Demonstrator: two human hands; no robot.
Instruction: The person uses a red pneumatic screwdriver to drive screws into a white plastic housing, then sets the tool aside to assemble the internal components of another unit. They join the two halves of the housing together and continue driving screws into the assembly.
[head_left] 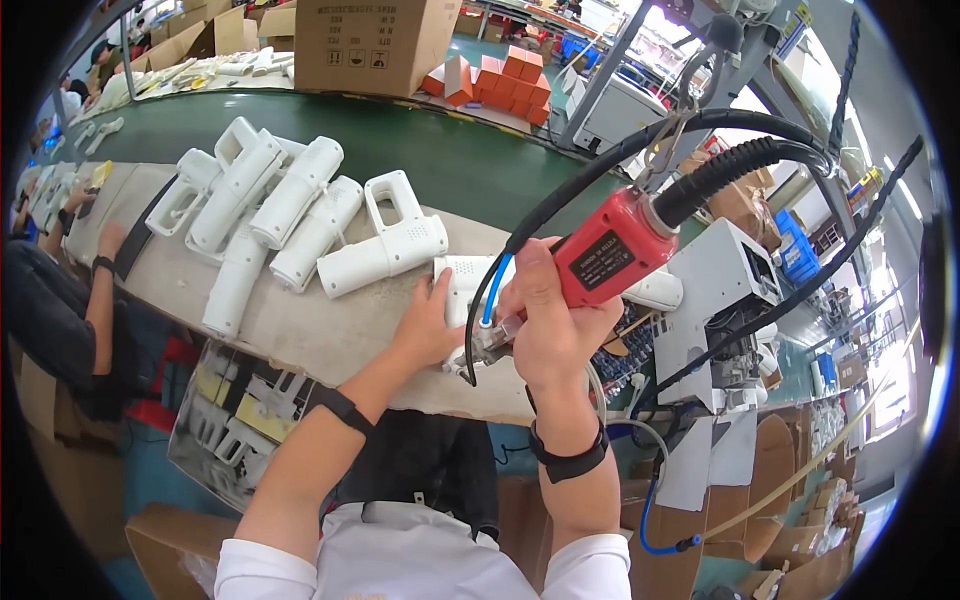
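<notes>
My right hand [556, 325] is wrapped round a red powered screwdriver [612, 248], which hangs tilted from a metal hook [690, 88]. The tool's lower end points down at a white plastic handheld device housing [460, 275] on the table; whether its tip touches cannot be seen behind my hand. My left hand [425, 325] grips this housing from its left side, fingers over the top. A blue air tube [496, 290] runs down beside the tool. To the left lie several similar white housings with loop handles [385, 245], close together.
The pale worktable [290, 325] has a green conveyor [420, 135] behind it. Black cables [770, 320] loop down at right, near a white machine [715, 290]. A bin of white parts [235, 430] stands below the table. Another person's arm [104, 290] is at far left.
</notes>
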